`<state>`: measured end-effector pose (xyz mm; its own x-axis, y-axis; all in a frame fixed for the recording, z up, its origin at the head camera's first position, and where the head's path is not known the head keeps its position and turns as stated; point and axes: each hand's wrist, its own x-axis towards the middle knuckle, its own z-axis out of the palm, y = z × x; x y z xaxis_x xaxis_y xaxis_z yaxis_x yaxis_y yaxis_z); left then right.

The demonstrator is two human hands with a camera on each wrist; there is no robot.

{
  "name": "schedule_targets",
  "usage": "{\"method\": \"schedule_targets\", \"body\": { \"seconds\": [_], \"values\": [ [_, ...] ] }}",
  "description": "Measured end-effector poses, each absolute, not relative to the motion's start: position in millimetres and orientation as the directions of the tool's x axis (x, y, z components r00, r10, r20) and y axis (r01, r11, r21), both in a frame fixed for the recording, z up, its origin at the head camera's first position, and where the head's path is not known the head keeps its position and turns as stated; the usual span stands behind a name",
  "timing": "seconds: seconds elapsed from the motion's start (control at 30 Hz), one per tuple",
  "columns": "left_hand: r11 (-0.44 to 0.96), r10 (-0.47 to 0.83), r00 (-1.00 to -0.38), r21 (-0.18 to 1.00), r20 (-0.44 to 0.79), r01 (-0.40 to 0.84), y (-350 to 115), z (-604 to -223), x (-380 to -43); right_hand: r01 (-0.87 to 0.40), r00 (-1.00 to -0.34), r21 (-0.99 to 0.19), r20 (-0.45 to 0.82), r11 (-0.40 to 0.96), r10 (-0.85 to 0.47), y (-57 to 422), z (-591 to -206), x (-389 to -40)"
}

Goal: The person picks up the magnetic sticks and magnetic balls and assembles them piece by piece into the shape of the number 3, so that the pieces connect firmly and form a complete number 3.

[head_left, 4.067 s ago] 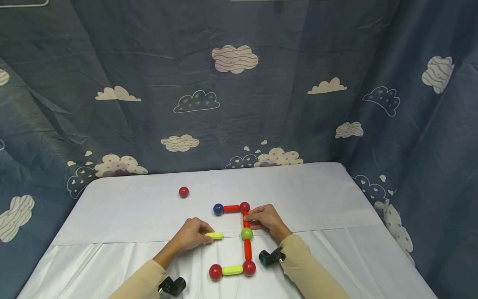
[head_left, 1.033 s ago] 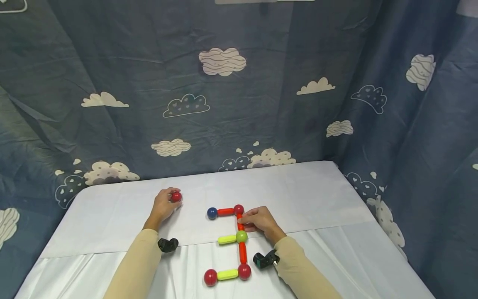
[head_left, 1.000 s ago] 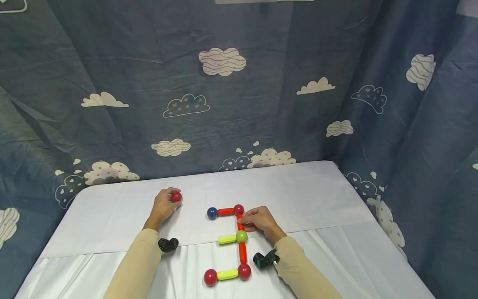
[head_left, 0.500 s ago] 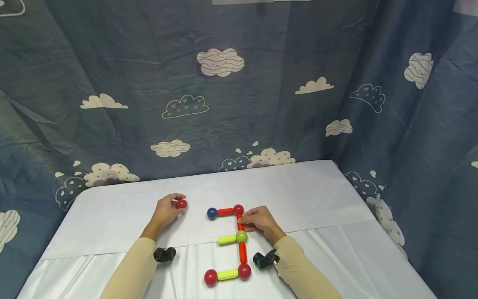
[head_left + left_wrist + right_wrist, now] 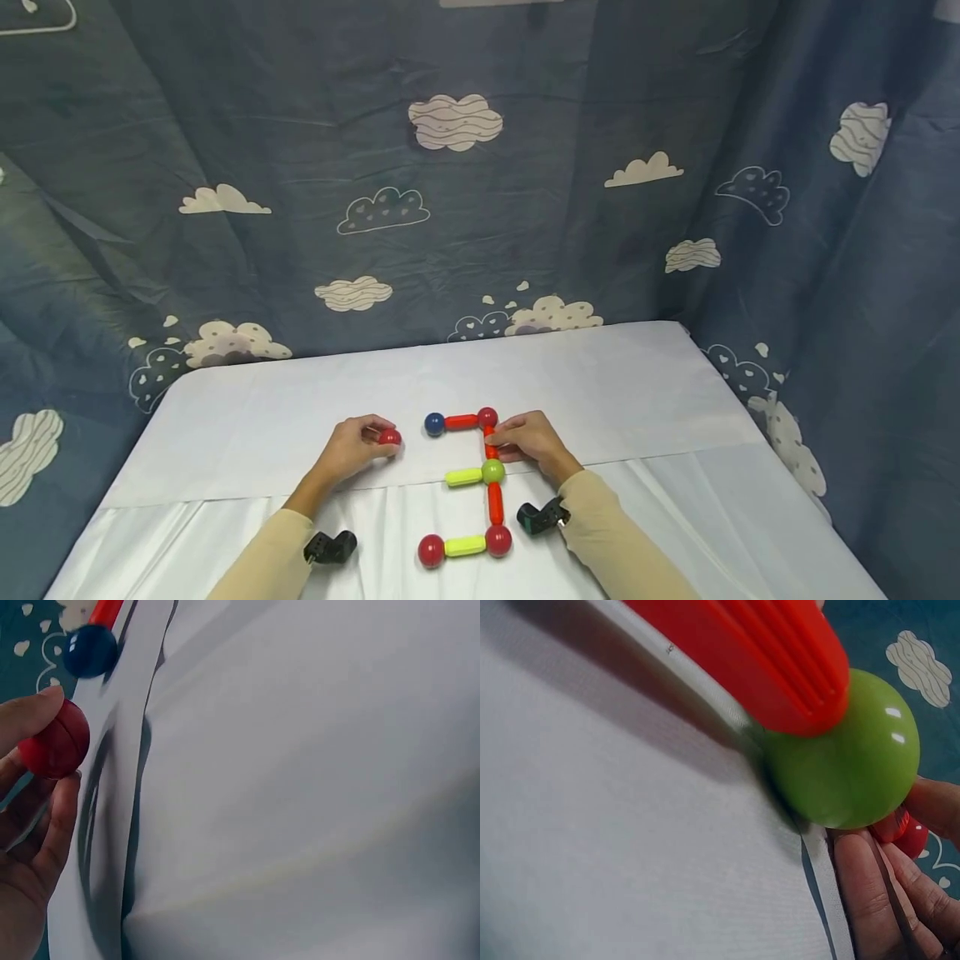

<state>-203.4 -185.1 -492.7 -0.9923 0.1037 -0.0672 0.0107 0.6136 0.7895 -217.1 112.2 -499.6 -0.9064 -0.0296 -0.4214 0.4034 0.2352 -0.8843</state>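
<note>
A loose red ball [image 5: 389, 437] is pinched between thumb and fingers of my left hand [image 5: 352, 450], left of the joined pieces. My right hand [image 5: 534, 439] pinches the upper upright red rod [image 5: 491, 443], between a red ball [image 5: 487, 417] and a green ball [image 5: 492, 471]. From the upper red ball another red rod [image 5: 461, 422] runs left to a blue ball [image 5: 434, 424]. A yellow-green rod [image 5: 463, 477] sticks out left from the green ball, its left end bare. In the right wrist view the green ball [image 5: 847, 757] hides part of the gripped rod.
Below the green ball, a red rod [image 5: 495, 504] leads down to a red ball [image 5: 498, 541]. From there a yellow-green rod [image 5: 465, 546] reaches another red ball [image 5: 431, 551]. White cloth [image 5: 660, 517] covers the table; a dark cloud-print curtain [image 5: 525, 167] hangs behind it.
The yellow-green rod my left hand held earlier is now against the green ball. That hand has since gripped the far red ball and brought it nearer and rightward. My right hand keeps its hold.
</note>
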Motion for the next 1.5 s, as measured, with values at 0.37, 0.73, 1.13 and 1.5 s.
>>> {"method": "schedule_targets", "body": {
  "seconds": [0.37,0.73,1.13,1.5],
  "values": [
    [0.498,0.242,-0.964,0.867,-0.11,0.026,-166.0,-486.4,-174.4,0.411,-0.904,-0.882,-0.427,0.229,-0.022,113.5,-498.9,-215.7],
    [0.491,0.329,-0.941,0.866,-0.086,0.092,-152.2,-493.2,-166.7,0.402,-0.91,-0.885,-0.415,0.233,-0.007,115.8,-500.0,-216.9],
    [0.494,0.322,-0.945,0.862,-0.064,0.11,-141.4,-499.0,-163.1,0.396,-0.911,-0.884,-0.412,0.248,-0.013,113.6,-495.4,-218.3],
    [0.466,0.353,-0.935,0.874,-0.039,0.14,-137.2,-503.7,-162.8,0.397,-0.91,-0.885,-0.414,0.244,-0.021,111.9,-500.9,-219.9]
  ]
}}
